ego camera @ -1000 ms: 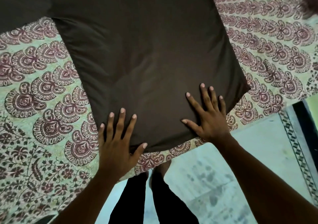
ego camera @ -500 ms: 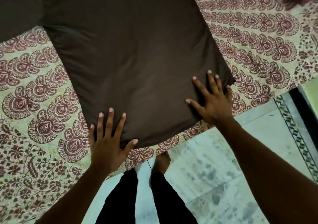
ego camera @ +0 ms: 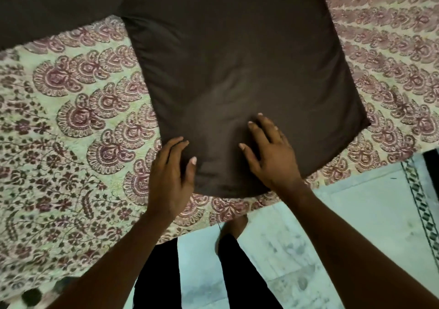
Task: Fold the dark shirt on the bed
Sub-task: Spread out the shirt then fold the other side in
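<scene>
The dark brown shirt (ego camera: 237,66) lies spread flat on the bed, its hem toward me and one sleeve (ego camera: 54,7) stretching out to the upper left. My left hand (ego camera: 171,178) rests on the shirt's near left corner, fingers over the side edge and thumb on top of the cloth. My right hand (ego camera: 268,152) lies flat on the shirt near the middle of the hem, fingers spread and straight. Neither hand has lifted any cloth.
The bed is covered by a pale green sheet with maroon paisley print (ego camera: 71,130). Its near edge runs just below the hem. Beyond it are a pale tiled floor (ego camera: 356,225) with a patterned border and my legs in dark trousers (ego camera: 161,273).
My right hand slid left from the shirt's near right corner to the middle of the hem. My left hand shifted onto the near left corner, its fingers drawn closer together.
</scene>
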Demonstrator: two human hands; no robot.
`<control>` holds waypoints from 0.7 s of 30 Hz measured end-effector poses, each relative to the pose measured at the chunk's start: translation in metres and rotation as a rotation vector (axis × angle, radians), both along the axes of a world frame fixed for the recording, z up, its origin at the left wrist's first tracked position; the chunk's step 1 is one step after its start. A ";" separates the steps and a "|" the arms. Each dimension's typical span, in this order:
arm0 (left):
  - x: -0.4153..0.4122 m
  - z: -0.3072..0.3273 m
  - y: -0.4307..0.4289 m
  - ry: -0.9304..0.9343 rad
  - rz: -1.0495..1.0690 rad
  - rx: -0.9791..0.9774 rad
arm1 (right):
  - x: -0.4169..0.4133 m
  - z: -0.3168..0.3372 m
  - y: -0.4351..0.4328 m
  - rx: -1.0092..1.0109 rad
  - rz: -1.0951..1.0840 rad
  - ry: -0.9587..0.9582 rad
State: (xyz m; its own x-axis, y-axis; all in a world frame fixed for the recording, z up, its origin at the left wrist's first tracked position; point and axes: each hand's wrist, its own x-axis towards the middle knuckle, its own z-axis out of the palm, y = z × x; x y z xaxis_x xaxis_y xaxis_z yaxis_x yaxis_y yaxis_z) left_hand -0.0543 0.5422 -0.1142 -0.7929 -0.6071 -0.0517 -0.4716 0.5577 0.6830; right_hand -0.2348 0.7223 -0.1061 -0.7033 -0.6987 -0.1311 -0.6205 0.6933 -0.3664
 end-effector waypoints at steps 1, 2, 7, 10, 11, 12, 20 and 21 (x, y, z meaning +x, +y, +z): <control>0.001 0.002 -0.013 0.019 0.031 -0.003 | 0.008 0.001 -0.021 -0.013 0.011 -0.020; 0.003 0.005 -0.028 0.026 0.059 -0.003 | 0.014 0.002 -0.042 -0.025 0.025 -0.042; 0.023 0.022 -0.120 0.025 0.216 0.051 | 0.041 0.008 -0.163 -0.083 0.129 -0.160; 0.037 0.028 -0.183 0.042 0.338 0.036 | 0.049 0.013 -0.241 -0.092 0.205 -0.199; 0.042 0.028 -0.208 0.037 0.387 0.019 | 0.051 0.014 -0.271 -0.101 0.232 -0.202; 0.046 0.027 -0.234 0.027 0.432 -0.007 | 0.052 0.015 -0.300 -0.111 0.262 -0.197; 0.073 0.024 -0.427 -0.163 1.007 -0.004 | 0.064 0.013 -0.513 -0.094 0.567 -0.104; 0.079 0.022 -0.448 -0.166 1.088 0.034 | 0.070 0.011 -0.536 -0.067 0.580 -0.102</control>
